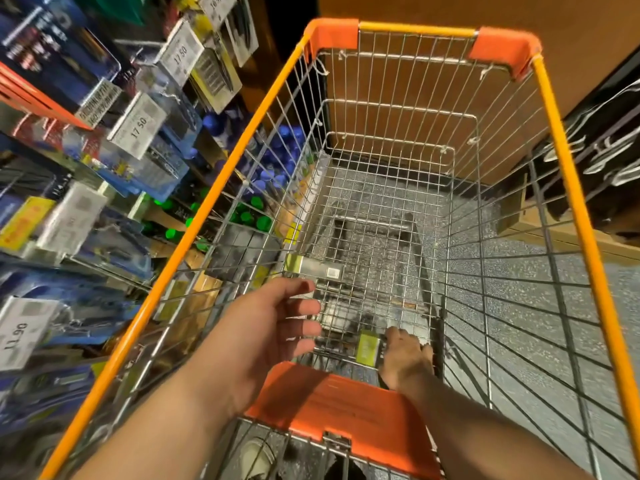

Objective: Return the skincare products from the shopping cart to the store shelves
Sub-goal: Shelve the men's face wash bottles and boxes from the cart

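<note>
My right hand [407, 355] reaches down onto a green-labelled box [369, 346], grip unclear, my left hand [277, 327] hovers open above, another box [313, 268] beyond it awaits shelving.

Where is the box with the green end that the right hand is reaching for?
In the head view, the green-ended box lies on the cart floor at the near end, just left of the right hand, beyond the orange flap.

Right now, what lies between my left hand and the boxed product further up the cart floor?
Head view: only bare wire cart floor separates left hand from the green-ended box.
</note>
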{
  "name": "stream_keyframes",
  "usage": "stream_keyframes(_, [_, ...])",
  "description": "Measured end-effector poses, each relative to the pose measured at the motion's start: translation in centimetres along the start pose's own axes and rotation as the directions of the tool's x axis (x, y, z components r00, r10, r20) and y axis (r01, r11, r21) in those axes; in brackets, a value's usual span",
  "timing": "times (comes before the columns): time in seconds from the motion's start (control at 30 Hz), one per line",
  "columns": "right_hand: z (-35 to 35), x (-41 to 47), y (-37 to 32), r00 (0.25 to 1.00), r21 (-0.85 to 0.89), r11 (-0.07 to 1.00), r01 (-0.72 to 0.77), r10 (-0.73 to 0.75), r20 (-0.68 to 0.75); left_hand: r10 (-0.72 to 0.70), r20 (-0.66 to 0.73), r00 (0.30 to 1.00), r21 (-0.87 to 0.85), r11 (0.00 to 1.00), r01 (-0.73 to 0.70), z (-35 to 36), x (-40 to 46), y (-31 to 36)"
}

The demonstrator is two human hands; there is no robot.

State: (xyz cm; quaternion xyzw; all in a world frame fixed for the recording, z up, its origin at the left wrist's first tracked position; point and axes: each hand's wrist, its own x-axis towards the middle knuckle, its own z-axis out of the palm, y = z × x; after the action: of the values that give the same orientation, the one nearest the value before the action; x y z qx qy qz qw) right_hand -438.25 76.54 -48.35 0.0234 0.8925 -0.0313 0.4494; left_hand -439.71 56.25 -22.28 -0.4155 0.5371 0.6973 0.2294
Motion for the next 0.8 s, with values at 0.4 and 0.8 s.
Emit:
stream_keyframes(0.4, [-1.1, -2.0, -0.6, 0.998, -0.073, 0.997, 0.002, -0.006, -0.061, -0.029, -0.022, 0.999, -0.019, 0.999, 0.028, 0.0, -0.5, -0.1])
stream_keyframes(0.8, [-6.8, -9.9, -2.1, 0.979, 0.457, 0.884, 0.093, 0.001, -0.202, 0.006, -0.006, 1.0, -0.062, 0.998, -0.006, -2.1, -5.5, 2.3])
